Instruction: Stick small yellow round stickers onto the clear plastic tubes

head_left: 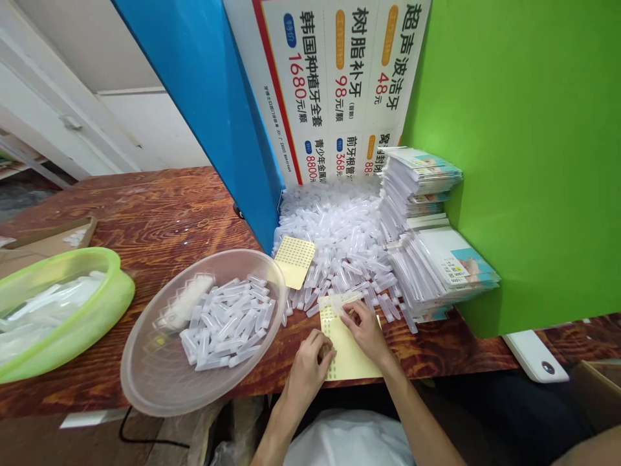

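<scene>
A pale yellow sheet of small round stickers (356,362) lies at the table's front edge under both my hands. My left hand (310,359) rests on its left side, thumb and fingers curled together at the column of dots; whatever they pinch is too small to make out. Near the top of the sheet, my right hand (366,331) closes thumb and fingers on a small translucent plastic tube (345,300). Just beyond spreads a heap of similar tubes (334,226). A second sticker sheet (294,259) lies on the heap's left side.
Left of my hands stands a clear plastic basin (138,362) holding many tubes. Farther left is a green basin (114,265) with plastic bags. Stacked printed cards (427,265) stand at right, beside a green panel (528,149). A blue panel (208,97) borders the heap. A white device (536,357) sits at the right edge.
</scene>
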Demonstrator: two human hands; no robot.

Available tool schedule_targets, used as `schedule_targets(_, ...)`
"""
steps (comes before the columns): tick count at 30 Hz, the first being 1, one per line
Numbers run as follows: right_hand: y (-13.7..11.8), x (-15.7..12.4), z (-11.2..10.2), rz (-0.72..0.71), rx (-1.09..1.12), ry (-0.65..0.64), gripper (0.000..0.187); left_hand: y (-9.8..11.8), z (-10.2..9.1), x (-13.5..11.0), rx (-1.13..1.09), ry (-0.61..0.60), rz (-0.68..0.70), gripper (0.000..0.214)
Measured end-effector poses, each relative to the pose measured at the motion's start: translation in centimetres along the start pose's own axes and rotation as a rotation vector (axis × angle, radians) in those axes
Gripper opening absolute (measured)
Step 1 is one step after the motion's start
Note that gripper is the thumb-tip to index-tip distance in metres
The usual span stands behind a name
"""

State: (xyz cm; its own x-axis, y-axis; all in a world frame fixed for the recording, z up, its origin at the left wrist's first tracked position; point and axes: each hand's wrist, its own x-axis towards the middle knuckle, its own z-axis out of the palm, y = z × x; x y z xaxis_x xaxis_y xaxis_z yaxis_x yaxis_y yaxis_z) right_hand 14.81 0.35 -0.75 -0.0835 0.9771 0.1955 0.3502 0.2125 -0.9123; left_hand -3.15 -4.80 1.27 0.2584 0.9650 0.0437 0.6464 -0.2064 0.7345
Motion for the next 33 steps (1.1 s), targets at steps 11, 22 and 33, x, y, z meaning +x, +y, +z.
schedule_targets(11,0.6,-0.2,0.2,0.065,0.151,0.09,0.022,-0.3,0.1,0.8,0.114,-0.125,0.002,0.016)
schedule_targets(22,0.6,-0.4,0.3,0.122,0.5,0.124,0.041,0.2,-0.6,1.1,-0.4,0.043,-0.144,0.019)
schedule_targets(33,0.6,0.3,-0.7,0.263,0.9,0.175,0.036,2.4,3.2,5.1,-0.651,0.255,-0.243,0.04)
